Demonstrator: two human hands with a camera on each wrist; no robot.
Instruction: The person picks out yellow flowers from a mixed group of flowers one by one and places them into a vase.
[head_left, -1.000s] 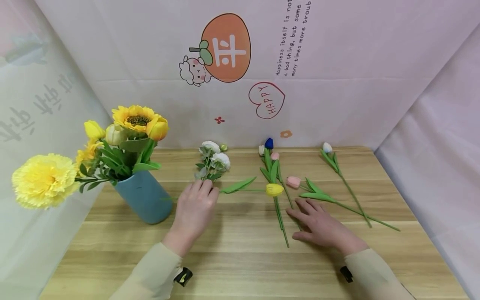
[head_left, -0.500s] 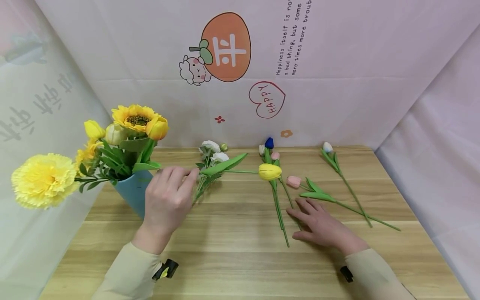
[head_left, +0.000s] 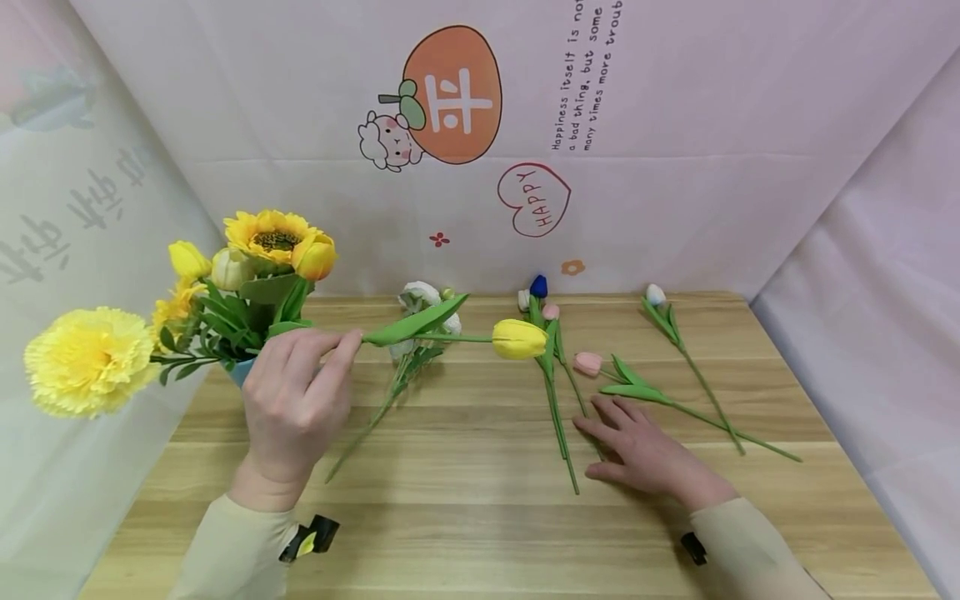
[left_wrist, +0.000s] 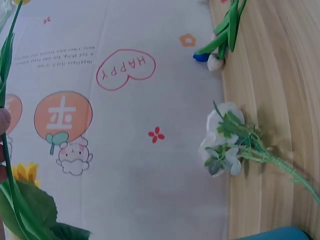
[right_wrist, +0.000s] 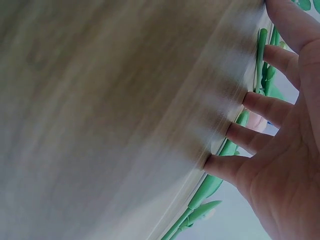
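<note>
My left hand (head_left: 296, 408) pinches the stem of a yellow tulip (head_left: 519, 339) above the table, beside the blue vase (head_left: 242, 372). The tulip lies nearly level, its head to the right and its long green leaf over a white flower spray (head_left: 420, 293). In the left wrist view, only fingertips (left_wrist: 4, 120) on the stem show at the edge. My right hand (head_left: 641, 450) rests on the table with spread fingers, holding nothing. Near its fingertips are tulip stems (head_left: 557, 417) and a pink tulip (head_left: 587, 363).
The vase, partly hidden by my left hand, holds a sunflower (head_left: 273, 237), a yellow carnation (head_left: 88, 360) and other flowers. A blue tulip (head_left: 538, 287) and a pale tulip (head_left: 655, 295) lie near the table's back edge. Printed cloth (head_left: 675, 167) walls the table.
My left hand has lifted the yellow tulip off the table and carried it left toward the vase, uncovering the white spray's stem. The right hand has stayed still.
</note>
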